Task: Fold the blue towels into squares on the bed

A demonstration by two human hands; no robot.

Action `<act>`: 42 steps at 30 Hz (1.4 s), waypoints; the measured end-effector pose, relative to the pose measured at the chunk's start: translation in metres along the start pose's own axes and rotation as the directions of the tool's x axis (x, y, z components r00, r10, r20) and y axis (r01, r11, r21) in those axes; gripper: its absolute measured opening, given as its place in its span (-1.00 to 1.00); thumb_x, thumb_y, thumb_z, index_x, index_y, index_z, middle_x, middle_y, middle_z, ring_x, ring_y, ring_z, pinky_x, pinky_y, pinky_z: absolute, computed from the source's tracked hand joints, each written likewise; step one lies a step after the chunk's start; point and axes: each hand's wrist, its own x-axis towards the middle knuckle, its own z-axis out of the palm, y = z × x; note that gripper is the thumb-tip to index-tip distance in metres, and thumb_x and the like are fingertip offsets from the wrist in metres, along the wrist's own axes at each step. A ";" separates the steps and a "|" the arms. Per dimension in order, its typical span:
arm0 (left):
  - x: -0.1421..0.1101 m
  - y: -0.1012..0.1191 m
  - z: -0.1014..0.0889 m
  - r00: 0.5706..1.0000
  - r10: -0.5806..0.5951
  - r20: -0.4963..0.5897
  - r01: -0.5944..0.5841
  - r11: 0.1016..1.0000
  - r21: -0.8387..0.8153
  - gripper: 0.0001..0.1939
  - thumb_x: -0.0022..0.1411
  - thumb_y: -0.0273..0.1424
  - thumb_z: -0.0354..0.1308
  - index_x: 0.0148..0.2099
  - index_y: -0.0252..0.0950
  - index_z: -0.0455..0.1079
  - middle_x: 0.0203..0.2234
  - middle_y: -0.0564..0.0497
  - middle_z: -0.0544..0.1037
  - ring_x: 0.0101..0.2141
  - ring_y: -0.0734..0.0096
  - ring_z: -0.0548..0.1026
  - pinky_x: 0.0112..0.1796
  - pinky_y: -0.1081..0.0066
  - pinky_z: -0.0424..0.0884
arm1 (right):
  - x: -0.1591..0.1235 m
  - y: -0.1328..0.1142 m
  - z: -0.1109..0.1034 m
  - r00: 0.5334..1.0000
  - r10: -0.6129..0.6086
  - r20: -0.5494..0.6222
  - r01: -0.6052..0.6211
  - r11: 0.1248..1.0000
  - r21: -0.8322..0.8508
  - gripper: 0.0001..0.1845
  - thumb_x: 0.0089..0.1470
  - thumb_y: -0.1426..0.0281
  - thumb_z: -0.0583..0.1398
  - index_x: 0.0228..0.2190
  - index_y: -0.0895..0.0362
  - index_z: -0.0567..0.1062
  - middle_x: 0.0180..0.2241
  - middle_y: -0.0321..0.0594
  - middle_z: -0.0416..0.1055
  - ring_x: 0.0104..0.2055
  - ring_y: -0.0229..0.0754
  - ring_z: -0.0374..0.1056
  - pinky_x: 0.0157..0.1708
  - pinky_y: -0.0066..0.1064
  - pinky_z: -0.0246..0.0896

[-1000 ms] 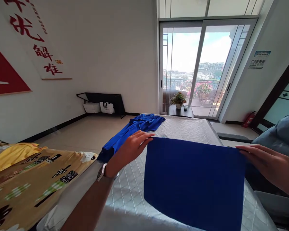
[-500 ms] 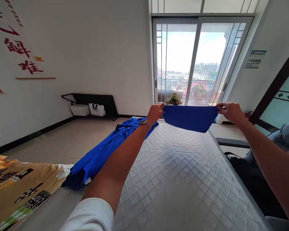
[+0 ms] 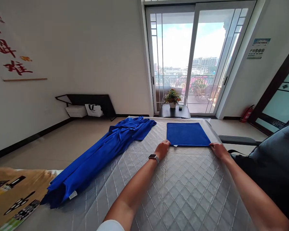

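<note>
Flat blue cloth [image 3: 188, 134] lies on quilted mattress [image 3: 183, 179], twd far end, R of ctr. L hand [image 3: 162, 149] grip pinches cloth's near L corner; R hand [image 3: 218, 150] grip pinches near R corner. Bunched blue fabric [image 3: 106, 150] runs along mattress's L side; tan printed cloth [image 3: 16, 189] by mattress's near L; potted plant [image 3: 172, 98] just past mattress's far edge.

The left hand [image 3: 162, 149] and the right hand [image 3: 218, 150] are both bare, as are the two forearms. A watch with a dark, rectangular, round-cornered face [image 3: 153, 156] sits on the left wrist, fastened by a slim, pale band [image 3: 157, 159]. Higher on that arm shows the rounded hem of a plain white sleeve [image 3: 110, 226], cut off by the lower edge of the view.
</note>
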 end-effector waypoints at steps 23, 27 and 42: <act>-0.247 -0.091 -0.121 0.937 -0.275 -0.215 0.260 0.961 -0.094 -0.52 0.34 -0.55 -0.13 0.19 -0.20 0.41 0.03 -0.03 0.61 0.05 0.29 0.54 0.15 0.19 0.41 | -0.158 -0.039 -0.010 0.980 -0.115 -0.165 0.137 0.982 0.129 -0.59 0.19 0.17 0.02 -0.16 0.02 0.60 0.15 -0.08 0.41 0.11 0.12 0.41 0.10 0.04 0.31; -0.317 -0.124 -0.157 0.837 -0.392 -0.381 0.394 0.916 -0.078 -0.65 0.44 -0.30 -0.10 0.05 -0.16 0.49 -0.08 -0.05 0.65 -0.05 0.19 0.60 0.04 0.21 0.48 | -0.208 -0.070 -0.027 0.985 -0.143 -0.095 0.163 0.952 0.259 -0.61 0.20 0.08 0.06 -0.22 -0.05 0.62 0.06 -0.13 0.49 0.02 0.10 0.48 -0.03 -0.03 0.43; -0.369 -0.123 -0.188 0.445 -0.462 -0.767 0.731 0.682 0.013 -0.53 0.33 -0.05 0.06 0.02 -0.36 0.38 -0.17 -0.26 0.48 -0.08 -0.08 0.43 -0.06 0.04 0.34 | -0.270 -0.116 -0.029 0.994 -0.097 0.059 0.060 0.889 0.454 -0.61 0.19 0.06 0.08 -0.25 -0.06 0.64 -0.12 -0.18 0.60 -0.24 -0.04 0.54 -0.22 -0.25 0.48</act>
